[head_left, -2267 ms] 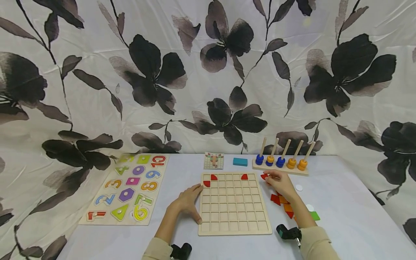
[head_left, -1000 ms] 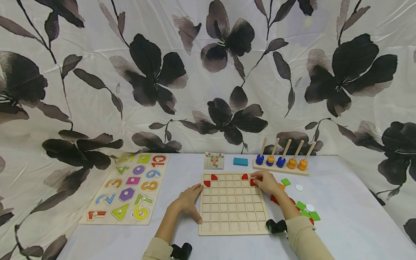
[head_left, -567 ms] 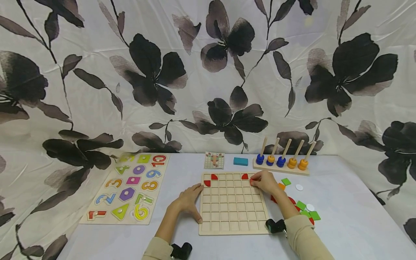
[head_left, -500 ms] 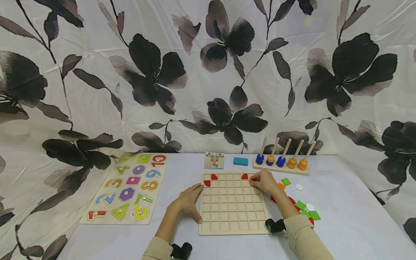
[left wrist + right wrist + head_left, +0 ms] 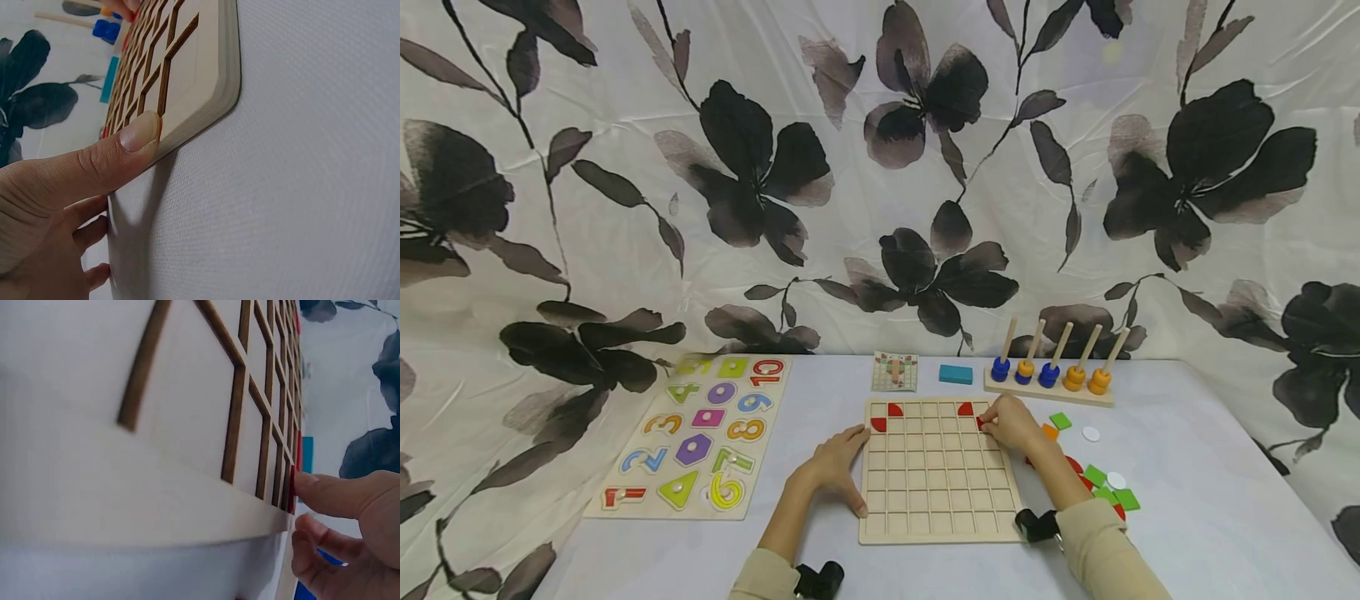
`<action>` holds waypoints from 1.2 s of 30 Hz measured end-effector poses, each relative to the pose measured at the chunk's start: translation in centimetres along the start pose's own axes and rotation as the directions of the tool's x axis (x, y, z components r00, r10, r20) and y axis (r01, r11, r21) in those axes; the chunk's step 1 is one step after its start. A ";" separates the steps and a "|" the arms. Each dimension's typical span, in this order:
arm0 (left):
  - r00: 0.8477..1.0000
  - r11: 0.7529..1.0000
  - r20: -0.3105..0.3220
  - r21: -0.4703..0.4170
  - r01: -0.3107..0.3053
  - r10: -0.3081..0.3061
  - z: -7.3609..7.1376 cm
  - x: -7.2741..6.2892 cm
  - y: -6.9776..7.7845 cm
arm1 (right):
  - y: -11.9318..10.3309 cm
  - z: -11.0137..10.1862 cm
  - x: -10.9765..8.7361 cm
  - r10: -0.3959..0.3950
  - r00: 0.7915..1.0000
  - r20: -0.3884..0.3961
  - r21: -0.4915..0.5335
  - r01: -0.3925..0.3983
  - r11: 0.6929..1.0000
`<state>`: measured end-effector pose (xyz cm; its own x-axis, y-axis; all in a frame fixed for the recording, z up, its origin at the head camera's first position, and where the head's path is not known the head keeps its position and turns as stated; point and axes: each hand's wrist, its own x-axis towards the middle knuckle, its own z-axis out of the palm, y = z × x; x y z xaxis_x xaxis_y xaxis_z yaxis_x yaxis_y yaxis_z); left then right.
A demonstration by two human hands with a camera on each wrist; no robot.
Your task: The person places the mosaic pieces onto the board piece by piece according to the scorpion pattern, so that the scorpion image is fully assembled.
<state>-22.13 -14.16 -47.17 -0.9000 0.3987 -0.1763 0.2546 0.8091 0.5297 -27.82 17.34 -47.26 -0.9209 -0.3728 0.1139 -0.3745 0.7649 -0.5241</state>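
A pale wooden grid board (image 5: 936, 479) lies on the table. My left hand (image 5: 833, 467) rests along its left edge, fingers spread; in the left wrist view its thumb (image 5: 134, 134) presses the rim near a corner. At the upper right of the board, my right hand (image 5: 1011, 423) holds a red tile (image 5: 980, 423), partly covered by the fingers, over an edge cell. From the right wrist view, the thumb (image 5: 306, 484) touches that red tile (image 5: 292, 487) at the grid. Red quarter-circle tiles (image 5: 966, 409) (image 5: 895, 410) (image 5: 878, 425) sit in other cells.
Loose green (image 5: 1095, 476), red, orange and white tiles lie right of the board, some hidden by the right forearm. Behind stand a pattern card (image 5: 895, 372), a teal block (image 5: 956, 375) and a peg stacker (image 5: 1048, 387). A number puzzle board (image 5: 692, 450) lies left.
The right hand has carried the red tile left from beside the board to its upper-right cell, with small shifts there over the last second. The left hand stays at the board's edge.
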 end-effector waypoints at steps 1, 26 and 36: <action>1.000 1.000 0.000 -0.001 0.000 0.000 0.0 0.0 0.0 | 0.1 -0.2 -0.2 -0.023 1.000 0.002 -0.008 0.023 1.000; 1.000 1.000 -0.001 0.018 0.016 -0.016 0.0 -0.2 0.2 | 7.2 -6.2 -6.0 0.370 0.929 0.023 0.101 -0.371 0.923; 1.000 1.000 -0.004 0.011 0.008 -0.008 0.0 -0.2 0.2 | 7.2 -5.7 -5.1 0.347 0.935 0.073 0.031 -0.350 0.936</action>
<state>-21.93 -14.08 -47.05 -0.9033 0.3907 -0.1773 0.2516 0.8170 0.5189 -26.41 27.79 -46.78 -0.9830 -0.1216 -0.1373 -0.0250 0.8304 -0.5566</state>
